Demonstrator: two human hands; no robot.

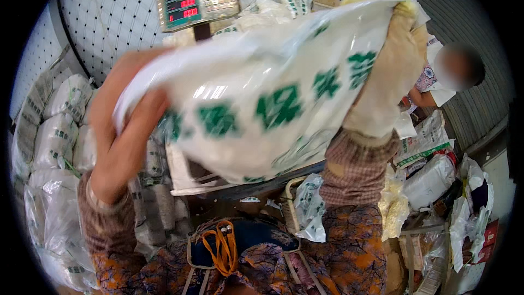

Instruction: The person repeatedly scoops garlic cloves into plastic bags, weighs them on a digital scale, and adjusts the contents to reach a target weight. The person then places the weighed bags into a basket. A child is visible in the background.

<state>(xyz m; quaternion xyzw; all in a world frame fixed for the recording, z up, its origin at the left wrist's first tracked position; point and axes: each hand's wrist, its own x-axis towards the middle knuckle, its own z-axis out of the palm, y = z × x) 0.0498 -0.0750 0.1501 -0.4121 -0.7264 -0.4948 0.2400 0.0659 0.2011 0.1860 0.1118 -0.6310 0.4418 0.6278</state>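
Observation:
A large white plastic bag (245, 76) with green printing is stretched across the middle of the view, up in front of me. My left hand (123, 153) is closed on its left edge, thumb on the near face; motion blurs the fingers. My right hand (401, 49), in a cream glove, holds the upper right end of the bag. Its fingertips are hidden by the bag's folds. Behind the bag stands a scale with a lit red display (197, 1). Part of its pale platform (191, 190) shows below the bag, which covers the rest.
Filled white sacks (57, 136) are stacked at my left. A basket (289, 199) with a crumpled plastic bag (310, 207) is close to my right forearm. Wrapped packages (431, 180) lie to the right. Another person (431, 79) is at the far right, near a corrugated wall (464, 22).

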